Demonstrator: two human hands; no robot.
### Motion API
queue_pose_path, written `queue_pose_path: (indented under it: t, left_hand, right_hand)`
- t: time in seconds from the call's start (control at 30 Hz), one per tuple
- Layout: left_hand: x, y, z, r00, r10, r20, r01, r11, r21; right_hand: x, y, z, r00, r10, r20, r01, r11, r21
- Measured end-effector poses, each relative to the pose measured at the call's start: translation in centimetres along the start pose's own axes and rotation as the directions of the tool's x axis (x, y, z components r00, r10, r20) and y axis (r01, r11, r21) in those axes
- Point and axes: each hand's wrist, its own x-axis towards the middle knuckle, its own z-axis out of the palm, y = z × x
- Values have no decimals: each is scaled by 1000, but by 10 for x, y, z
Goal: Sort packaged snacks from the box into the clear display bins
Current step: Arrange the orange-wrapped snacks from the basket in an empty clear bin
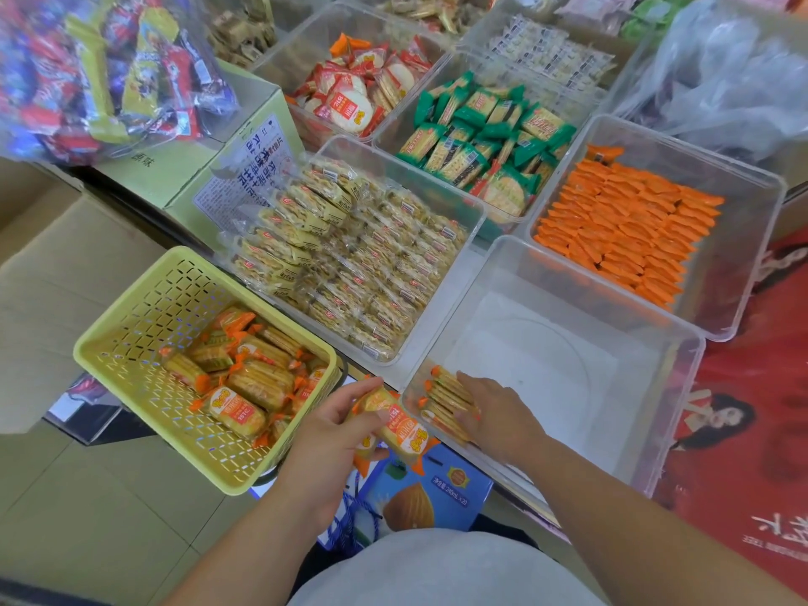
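cracker packs (pixel 395 424) are gripped in the left hand (pixel 325 424) beside the yellow basket (pixel 113 325). a row of packs (pixel 446 393) in the near corner of the clear bin (pixel 568 273) is touched by the flat right hand (pixel 498 413).

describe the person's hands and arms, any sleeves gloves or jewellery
Both are bare. The left hand and right hand have no gloves and no rings that I can make out. The left forearm and right forearm are uncovered right to the frame edge, with no sleeve, watch or bracelet in view. The only clothing visible is a light grey top.
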Motion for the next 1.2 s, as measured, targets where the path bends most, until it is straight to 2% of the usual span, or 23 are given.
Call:
queue_pose_path:
  t: [0.1,0.17,0.3,0.37,0.43,0.5,0.57,0.67,0.77,0.87,0.9,0.97,1.03,1.07,1.1,1.2]
  left_hand:
    - [2,5,7,1000,11,28,-11,1000,1]
    - [5,9,12,998,15,58,-15,1000,6]
    - [10,17,23,995,47,87,-52,998,47]
    - [13,21,27,993,68,93,-74,995,67]
    - [15,25,30,991,95,98,-104,991,89]
    - [17,29,36,986,117,116,-132,982,131]
    - [19,30,46,982,118,149,-143,975,170]
    - [22,28,62,979,126,162,-155,971,181]
    - [24,25,75,985,116,126,-142,965,221]
    - [23,19,85,971,160,180,-208,932,296]
    - [23,18,87,957,199,212,-266,892,365]
    - [23,16,86,919,291,266,-393,736,551]
    - [29,14,79,902,344,262,-425,594,683]
    - [31,14,75,906,357,228,-401,546,736]
    - [33,13,70,907,376,189,-371,502,781]
    - [34,7,58,902,406,148,-332,434,838]
  right_hand:
    - [-2,4,-5,999,44,23,-47,981,190]
    - [-5,5,-10,995,95,-9,-87,947,309]
    - [-16,3,-22,971,155,-182,-97,950,296]
    - [-24,-8,-35,945,162,-285,-32,910,413]
    - [-36,-25,-51,957,161,-240,35,761,648]
    - [-49,-46,-66,994,75,-83,23,595,803]
    - [-61,-63,-74,999,-36,39,-15,499,866]
    - [-73,-78,-72,991,-115,65,-11,415,910]
    - [-78,-88,-62,997,-70,32,-8,316,949]
    - [-76,-93,-52,999,3,49,-49,113,992]
    - [-75,-93,-50,998,21,55,-56,55,997]
    - [-70,-87,-51,996,74,41,-40,-14,999]
    - [-58,-76,-58,987,159,7,-4,-13,1000]
    - [-51,-68,-63,975,223,-17,9,35,999]
    - [-42,-58,-68,952,301,-52,13,129,992]
    - [-9,-21,-77,853,469,-229,-70,537,841]
